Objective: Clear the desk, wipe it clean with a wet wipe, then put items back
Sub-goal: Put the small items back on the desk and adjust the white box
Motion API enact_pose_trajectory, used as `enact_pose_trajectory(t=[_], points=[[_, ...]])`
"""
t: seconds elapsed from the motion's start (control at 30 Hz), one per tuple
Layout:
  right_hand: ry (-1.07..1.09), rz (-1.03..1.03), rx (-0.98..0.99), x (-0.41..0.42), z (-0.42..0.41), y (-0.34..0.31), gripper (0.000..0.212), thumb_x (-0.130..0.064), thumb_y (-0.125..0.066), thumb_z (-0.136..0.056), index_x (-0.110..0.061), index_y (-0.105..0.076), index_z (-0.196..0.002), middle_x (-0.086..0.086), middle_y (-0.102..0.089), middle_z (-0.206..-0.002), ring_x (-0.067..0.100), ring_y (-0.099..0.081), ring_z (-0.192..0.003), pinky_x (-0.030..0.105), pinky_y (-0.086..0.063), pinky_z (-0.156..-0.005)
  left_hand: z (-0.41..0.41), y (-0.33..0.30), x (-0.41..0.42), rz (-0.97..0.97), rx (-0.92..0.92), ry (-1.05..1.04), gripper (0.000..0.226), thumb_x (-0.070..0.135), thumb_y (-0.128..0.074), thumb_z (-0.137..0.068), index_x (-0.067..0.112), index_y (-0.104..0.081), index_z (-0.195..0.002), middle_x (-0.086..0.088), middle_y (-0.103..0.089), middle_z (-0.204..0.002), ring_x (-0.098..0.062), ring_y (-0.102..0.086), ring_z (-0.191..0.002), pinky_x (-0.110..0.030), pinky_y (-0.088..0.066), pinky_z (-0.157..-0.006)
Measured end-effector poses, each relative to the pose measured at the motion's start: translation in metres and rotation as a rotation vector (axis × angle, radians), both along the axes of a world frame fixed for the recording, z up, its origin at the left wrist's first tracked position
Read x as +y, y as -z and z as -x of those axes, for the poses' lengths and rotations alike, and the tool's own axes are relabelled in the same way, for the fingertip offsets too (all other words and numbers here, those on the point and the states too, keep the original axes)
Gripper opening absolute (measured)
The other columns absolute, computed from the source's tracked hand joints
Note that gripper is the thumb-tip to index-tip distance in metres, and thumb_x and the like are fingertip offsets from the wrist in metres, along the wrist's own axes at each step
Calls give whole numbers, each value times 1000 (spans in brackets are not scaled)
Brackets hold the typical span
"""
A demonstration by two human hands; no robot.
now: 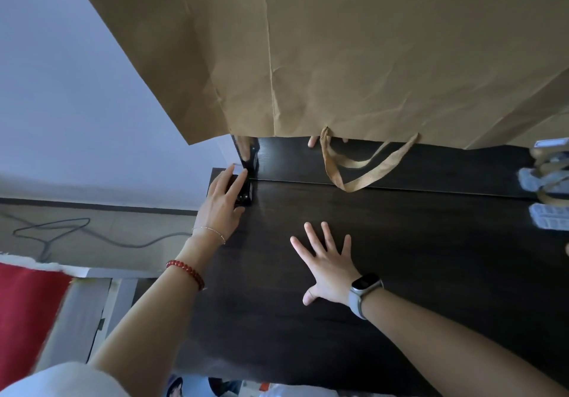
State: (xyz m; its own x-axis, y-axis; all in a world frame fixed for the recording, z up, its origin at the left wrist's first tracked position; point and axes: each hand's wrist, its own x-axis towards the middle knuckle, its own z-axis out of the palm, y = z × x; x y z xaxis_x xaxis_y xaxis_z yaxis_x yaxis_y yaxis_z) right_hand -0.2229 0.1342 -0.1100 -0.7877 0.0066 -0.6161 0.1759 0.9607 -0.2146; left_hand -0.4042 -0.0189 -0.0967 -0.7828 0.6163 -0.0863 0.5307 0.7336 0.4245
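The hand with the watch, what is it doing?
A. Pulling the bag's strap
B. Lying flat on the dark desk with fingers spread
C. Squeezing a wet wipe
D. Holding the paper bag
B: the right hand, with the watch on its wrist, lies flat with fingers spread on the dark desk, holding nothing.

Creased matt brown paper bag [338, 51] (woven cloth handles) over a dark, faintly glossy wood-grain desk [400, 258].
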Motion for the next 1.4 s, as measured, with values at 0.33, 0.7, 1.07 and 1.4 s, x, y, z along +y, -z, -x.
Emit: enact_pose_trajectory(t=[0.33, 0.7, 1.07, 1.4], points=[[346, 145, 429, 32, -69, -19, 55, -39, -32, -91, -16, -33, -141, 7, -22, -154, 23, -12, -144, 57, -14, -113, -160, -4, 36, -86, 51, -151, 52, 31, -43, -80, 9, -49, -126, -19, -50, -133, -40, -44, -125, -58, -39, -98], [1016, -68, 640, 170, -349, -23, 42, -25, -40, -86, -6, -60, -118, 13, -58, -126, 31, -49, -124, 52, -39, -102, -391, -20, 238, 41, -39, 401, 50, 36, -38, -71, 18, -59, -113, -8, -65, -115, -31, -61, -108, -56, -47, -84], [1417, -76, 580, 314, -609, -4, 37, -16, -48, -87, -1, -55, -121, 20, -58, -121, 36, -53, -114, 42, -45, -94, -628, -18, 445, -30, -300, 565, 53, 23, -49, -87, 20, -34, -138, -7, -33, -144, -28, -32, -131, -44, -32, -105], [1326, -22, 457, 443, -604, 43, 41, -20, -43, -94, -12, -41, -134, 11, -50, -133, 27, -44, -123, 39, -43, -98, -606, 51, 561, 160, -302, 332, 68, 27, -52, -87, 19, -15, -143, -10, -18, -149, -33, -25, -133, -47, -31, -106]])
